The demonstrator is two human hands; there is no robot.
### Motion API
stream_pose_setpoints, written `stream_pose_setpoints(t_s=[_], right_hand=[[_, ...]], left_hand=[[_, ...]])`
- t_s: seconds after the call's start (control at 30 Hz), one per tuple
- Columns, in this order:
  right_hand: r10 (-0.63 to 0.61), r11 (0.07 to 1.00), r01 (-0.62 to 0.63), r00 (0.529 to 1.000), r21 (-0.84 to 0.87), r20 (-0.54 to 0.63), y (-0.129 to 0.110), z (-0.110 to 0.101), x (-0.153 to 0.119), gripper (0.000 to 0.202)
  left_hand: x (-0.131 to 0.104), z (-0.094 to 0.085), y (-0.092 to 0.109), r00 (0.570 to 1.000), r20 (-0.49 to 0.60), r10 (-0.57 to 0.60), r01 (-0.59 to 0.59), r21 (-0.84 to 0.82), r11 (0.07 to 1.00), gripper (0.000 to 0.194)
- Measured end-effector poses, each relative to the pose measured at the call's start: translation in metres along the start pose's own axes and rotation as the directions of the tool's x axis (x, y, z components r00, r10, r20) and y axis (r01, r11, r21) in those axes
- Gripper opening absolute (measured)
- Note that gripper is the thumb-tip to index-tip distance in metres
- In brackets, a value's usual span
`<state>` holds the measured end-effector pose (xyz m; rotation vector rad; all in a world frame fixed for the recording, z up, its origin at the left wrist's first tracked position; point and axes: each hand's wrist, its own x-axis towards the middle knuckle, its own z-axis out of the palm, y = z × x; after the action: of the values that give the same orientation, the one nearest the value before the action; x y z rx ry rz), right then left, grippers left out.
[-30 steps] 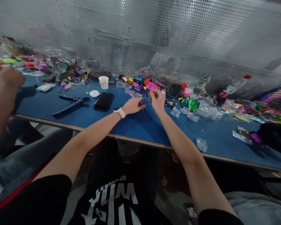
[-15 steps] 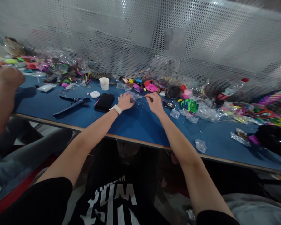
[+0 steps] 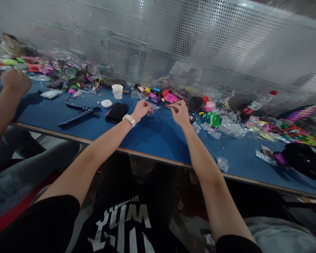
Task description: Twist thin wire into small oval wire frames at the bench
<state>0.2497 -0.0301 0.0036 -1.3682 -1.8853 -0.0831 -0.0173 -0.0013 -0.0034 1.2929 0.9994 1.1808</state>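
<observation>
My left hand [image 3: 141, 110], with a pale band on its wrist, is closed on the edge of a small clear plastic bag [image 3: 155, 108]. To its right, my right hand [image 3: 181, 113] pinches thumb and fingers together over the table. Something tiny and dark seems to be at those fingertips, too small to name. Thin pale strands [image 3: 159, 119] lie on the blue table [image 3: 158, 144] between and just below both hands. A dark phone [image 3: 117, 112] rests left of my left hand.
Dark folding shears or blades [image 3: 80, 116], a white oval case [image 3: 106, 103] and a paper cup [image 3: 117, 91] stand left. Colourful soft toys [image 3: 171, 97] and clear bags [image 3: 234, 126] pile along the mesh wall. A bottle [image 3: 258, 102] leans right. A co-worker's hand [image 3: 15, 82] is far left.
My left hand has risen off the table and turned, its fingers now closing on the clear bag. My right hand has shifted slightly right, its fingers still pinched.
</observation>
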Motion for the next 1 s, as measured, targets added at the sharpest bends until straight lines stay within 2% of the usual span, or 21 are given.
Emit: stream_pose_setpoints(t_s=[0.13,0.27,0.43,0.67,0.83,1.0], right_hand=[[-0.035,0.999,0.034,0.999,-0.009,-0.008,0.003,0.003,-0.001,0.029],[-0.023,1.0,0.023,1.0,-0.002,-0.01,0.004,0.004,-0.002,0.025],[-0.008,1.0,0.008,1.0,0.01,-0.008,0.001,0.007,-0.001,0.025],[0.036,0.986,-0.025,0.997,0.163,-0.065,0.01,0.018,0.001,0.038],[0.141,0.95,-0.131,0.99,0.283,-0.017,0.016,0.027,0.002,0.052],[0.157,0.925,-0.145,0.988,0.351,-0.008,0.015,0.029,0.002,0.055]], left_hand=[[-0.001,0.0,0.004,0.999,0.023,-0.025,0.028,-0.137,0.99,0.03],[-0.002,0.002,0.005,1.0,0.026,-0.01,0.014,-0.164,0.986,0.03],[-0.004,0.002,0.006,0.998,0.05,-0.045,0.053,-0.188,0.981,0.027],[-0.005,0.001,0.008,0.996,0.072,-0.049,0.063,-0.205,0.977,0.025],[-0.002,0.001,0.004,0.994,0.108,-0.018,0.043,-0.239,0.97,0.026],[0.002,0.002,0.0,0.995,0.095,-0.016,0.041,-0.258,0.965,0.024]])
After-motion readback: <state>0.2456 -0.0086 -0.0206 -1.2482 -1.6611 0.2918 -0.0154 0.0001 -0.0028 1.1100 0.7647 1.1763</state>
